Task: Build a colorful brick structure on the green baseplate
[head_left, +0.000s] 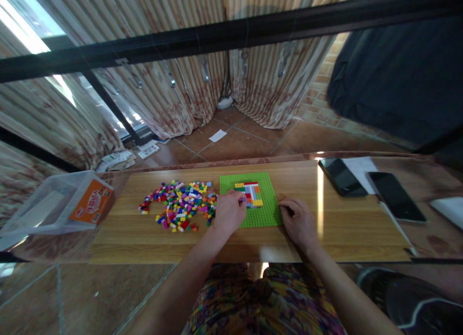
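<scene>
A green toy-brick baseplate (269,197) lies on the wooden board in front of me. Several rows of coloured bricks (256,192) are fixed on it, in yellow, red, white and light blue. My left hand (230,210) is over the plate's left side, fingers closed in a pinch on a small purple brick (243,200) at the left edge of the built rows. Whether that brick touches the plate I cannot tell. My right hand (298,221) rests at the plate's right edge, fingers curled together; anything inside them is hidden.
A loose heap of small coloured bricks (188,200) spreads left of the plate. Farther left stands a clear plastic box (54,195) with an orange label. Two dark phones, one (342,177) and another (397,196), lie at right near white paper (358,168).
</scene>
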Available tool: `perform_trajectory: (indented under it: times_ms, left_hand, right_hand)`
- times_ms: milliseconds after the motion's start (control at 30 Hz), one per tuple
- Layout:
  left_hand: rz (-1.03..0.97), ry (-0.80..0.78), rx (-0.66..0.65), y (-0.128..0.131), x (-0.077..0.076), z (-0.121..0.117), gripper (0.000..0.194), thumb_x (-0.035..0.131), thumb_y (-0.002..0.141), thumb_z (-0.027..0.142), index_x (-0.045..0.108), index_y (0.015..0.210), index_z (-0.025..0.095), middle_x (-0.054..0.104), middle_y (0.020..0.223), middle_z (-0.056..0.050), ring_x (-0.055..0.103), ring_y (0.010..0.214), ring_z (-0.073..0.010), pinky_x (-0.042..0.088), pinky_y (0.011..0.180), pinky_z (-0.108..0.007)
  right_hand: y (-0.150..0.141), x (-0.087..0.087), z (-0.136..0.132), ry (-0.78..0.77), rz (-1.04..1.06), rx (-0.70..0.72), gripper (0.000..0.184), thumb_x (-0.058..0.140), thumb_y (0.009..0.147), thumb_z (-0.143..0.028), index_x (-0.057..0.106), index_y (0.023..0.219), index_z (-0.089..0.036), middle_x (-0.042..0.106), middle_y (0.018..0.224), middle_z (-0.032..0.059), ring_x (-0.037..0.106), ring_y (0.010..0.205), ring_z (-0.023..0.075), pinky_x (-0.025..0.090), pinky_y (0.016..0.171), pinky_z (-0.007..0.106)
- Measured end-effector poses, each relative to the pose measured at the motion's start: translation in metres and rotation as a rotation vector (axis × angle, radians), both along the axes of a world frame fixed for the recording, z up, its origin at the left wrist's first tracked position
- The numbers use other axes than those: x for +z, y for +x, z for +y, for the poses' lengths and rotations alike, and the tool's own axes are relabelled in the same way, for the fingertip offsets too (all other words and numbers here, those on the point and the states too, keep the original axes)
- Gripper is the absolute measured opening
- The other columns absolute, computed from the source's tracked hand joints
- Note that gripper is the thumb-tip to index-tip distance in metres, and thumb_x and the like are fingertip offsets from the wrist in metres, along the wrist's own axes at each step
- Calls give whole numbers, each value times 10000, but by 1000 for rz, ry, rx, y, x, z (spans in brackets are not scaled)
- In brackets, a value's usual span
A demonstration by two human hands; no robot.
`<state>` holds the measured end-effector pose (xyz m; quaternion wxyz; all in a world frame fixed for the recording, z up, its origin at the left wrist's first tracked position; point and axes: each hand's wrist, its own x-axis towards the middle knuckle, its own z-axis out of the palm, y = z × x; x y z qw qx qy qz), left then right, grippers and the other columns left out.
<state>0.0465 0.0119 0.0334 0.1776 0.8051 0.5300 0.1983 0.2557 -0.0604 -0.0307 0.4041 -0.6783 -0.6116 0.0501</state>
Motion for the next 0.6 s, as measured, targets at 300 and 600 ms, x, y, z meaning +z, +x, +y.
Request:
perform_trajectory:
  times_ms: [300, 600]
  left_hand:
    - [1, -32, 0, -2, 2, -3, 197, 585, 828, 210, 718, 973, 220, 730, 953, -43, 662, 866, -180, 471, 837, -309]
    - [-50, -69, 131, -12, 0, -1, 249, 541, 863, 208, 673, 1071, 174, 724, 973, -73, 659, 873, -195, 477, 834, -319]
  right_hand:
    - [-1, 1, 0, -8, -3, 3, 170, 508, 861, -223, 676, 835, -218, 680, 931, 65, 587, 906, 225, 480, 824, 392]
    - [0, 0, 0, 4, -7, 7, 163, 513, 860, -215, 675, 838, -214, 682, 937, 64, 593, 907, 221, 483, 835, 393]
